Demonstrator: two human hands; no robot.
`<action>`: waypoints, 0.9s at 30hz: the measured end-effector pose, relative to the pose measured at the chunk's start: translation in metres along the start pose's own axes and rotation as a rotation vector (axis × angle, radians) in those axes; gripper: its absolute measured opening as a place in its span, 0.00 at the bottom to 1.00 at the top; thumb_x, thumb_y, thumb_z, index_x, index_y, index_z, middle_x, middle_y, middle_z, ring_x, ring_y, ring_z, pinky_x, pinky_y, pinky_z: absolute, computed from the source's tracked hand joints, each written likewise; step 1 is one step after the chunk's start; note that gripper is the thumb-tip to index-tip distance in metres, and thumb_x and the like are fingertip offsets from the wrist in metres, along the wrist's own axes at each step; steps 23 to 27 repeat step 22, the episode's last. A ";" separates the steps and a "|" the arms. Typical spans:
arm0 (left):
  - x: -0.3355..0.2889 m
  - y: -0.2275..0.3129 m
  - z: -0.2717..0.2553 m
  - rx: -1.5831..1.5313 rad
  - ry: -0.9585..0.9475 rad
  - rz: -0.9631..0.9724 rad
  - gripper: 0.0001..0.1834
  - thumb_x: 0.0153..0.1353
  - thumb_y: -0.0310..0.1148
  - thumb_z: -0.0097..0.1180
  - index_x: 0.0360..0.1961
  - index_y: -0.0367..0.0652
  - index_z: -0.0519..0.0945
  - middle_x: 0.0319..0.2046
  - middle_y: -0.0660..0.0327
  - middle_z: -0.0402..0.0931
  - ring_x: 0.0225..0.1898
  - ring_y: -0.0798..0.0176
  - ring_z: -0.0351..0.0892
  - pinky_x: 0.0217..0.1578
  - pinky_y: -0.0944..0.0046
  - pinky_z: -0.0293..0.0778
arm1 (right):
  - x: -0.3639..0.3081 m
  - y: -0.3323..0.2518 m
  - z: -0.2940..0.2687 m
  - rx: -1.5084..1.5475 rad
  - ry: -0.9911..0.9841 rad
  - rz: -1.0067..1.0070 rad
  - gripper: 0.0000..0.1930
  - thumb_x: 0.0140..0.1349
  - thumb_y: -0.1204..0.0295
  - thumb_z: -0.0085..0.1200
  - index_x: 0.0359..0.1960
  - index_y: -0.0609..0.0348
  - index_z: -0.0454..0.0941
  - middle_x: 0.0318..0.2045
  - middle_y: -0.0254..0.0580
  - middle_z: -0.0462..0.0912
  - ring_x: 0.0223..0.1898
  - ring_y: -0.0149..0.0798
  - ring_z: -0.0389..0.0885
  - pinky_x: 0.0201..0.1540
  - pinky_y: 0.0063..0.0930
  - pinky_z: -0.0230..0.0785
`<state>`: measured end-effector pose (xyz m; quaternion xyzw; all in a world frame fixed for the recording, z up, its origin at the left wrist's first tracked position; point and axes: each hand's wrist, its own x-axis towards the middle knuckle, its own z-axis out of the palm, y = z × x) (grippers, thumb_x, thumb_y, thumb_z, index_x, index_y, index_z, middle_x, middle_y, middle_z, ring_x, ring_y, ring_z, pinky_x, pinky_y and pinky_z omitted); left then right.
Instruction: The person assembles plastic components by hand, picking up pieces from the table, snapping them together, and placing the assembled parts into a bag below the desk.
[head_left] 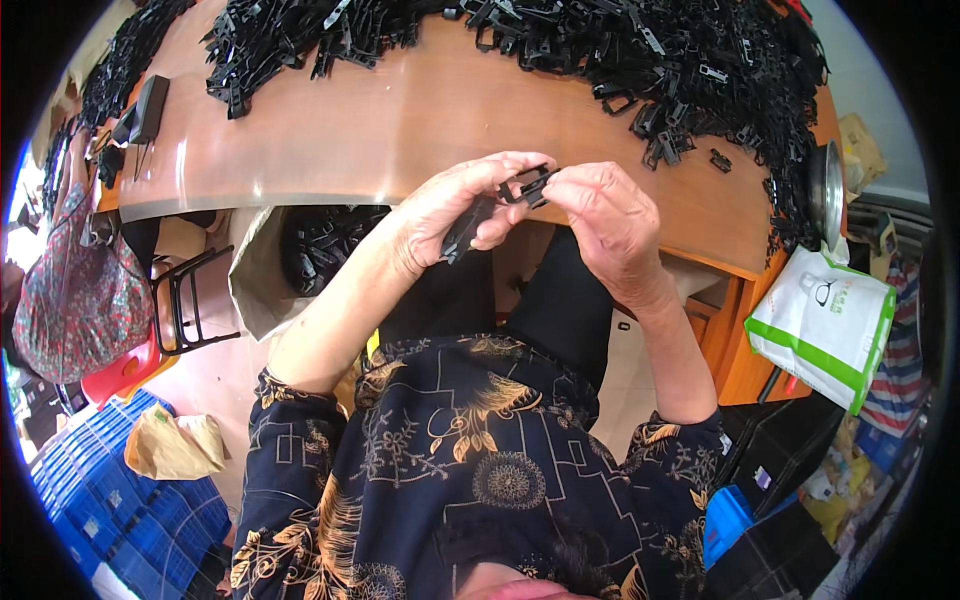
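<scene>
Just in front of the table's near edge, my left hand (441, 202) is closed around a long black plastic part (466, 230). The part has an open, frame-like end that sticks out past my fingertips, toward the right. My right hand (618, 225) is closed in a pinch at that end. Its thumb and fingers touch the frame, and whether they grip a smaller separate piece there I cannot tell. Across the far right of the table spreads a big heap of similar black plastic parts (690, 75). Another heap (300, 40) lies at the far left.
The brown tabletop (390, 130) runs across in front of me. Below its left edge stands a sack (262, 270) holding black parts. A white and green bag (822, 322) hangs at the right. Blue crates (125, 510) stand low on the left, near another person (85, 290).
</scene>
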<state>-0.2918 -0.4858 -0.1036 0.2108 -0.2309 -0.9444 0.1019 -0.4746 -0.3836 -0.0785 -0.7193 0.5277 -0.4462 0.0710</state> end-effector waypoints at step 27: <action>-0.016 -0.029 -0.012 0.283 -0.018 0.060 0.22 0.74 0.45 0.45 0.58 0.39 0.74 0.23 0.67 0.74 0.19 0.77 0.71 0.19 0.78 0.68 | -0.002 -0.030 0.012 -0.125 -0.238 -0.042 0.14 0.49 0.83 0.63 0.39 0.58 0.82 0.44 0.44 0.81 0.41 0.46 0.78 0.42 0.35 0.74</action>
